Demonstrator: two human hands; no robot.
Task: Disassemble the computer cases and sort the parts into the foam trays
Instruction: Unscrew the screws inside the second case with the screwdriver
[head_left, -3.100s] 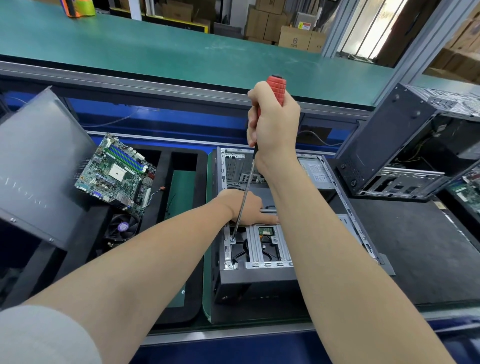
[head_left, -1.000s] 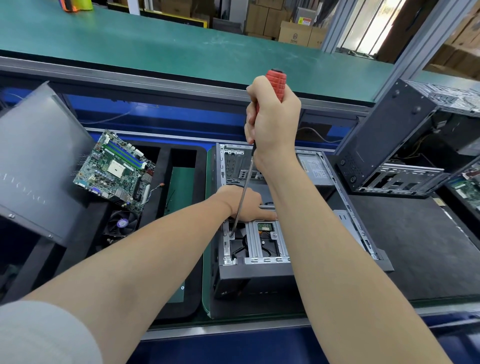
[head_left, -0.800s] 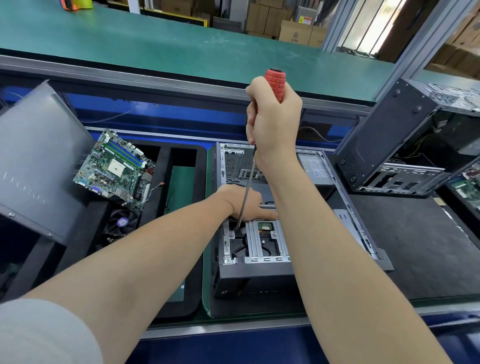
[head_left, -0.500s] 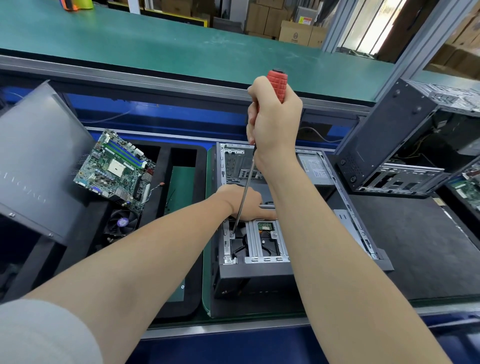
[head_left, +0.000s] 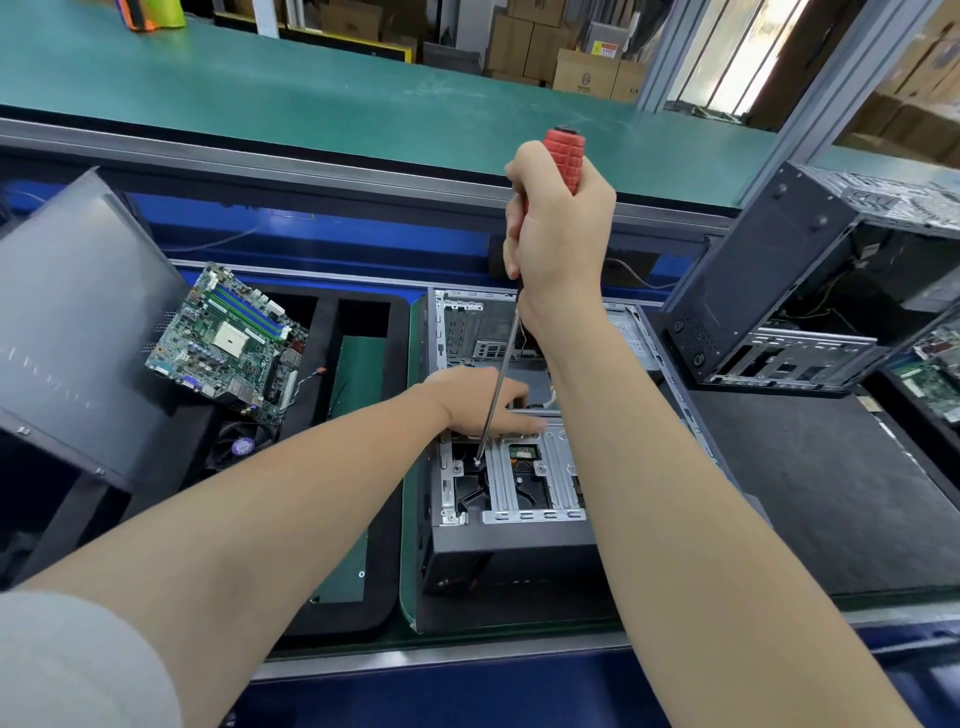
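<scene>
Clutching one screwdriver (head_left: 566, 158), right grip (head_left: 561, 234) fisted; left grip (head_left: 480, 400) flat on one of two cases (head_left: 519, 538).

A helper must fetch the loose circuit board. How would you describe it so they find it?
Start at the open computer case in the middle. Left of it sits a black foam tray; the circuit board lies tilted on its far left corner. Unlike the black fan beside it, it is green with blue slots.
</scene>
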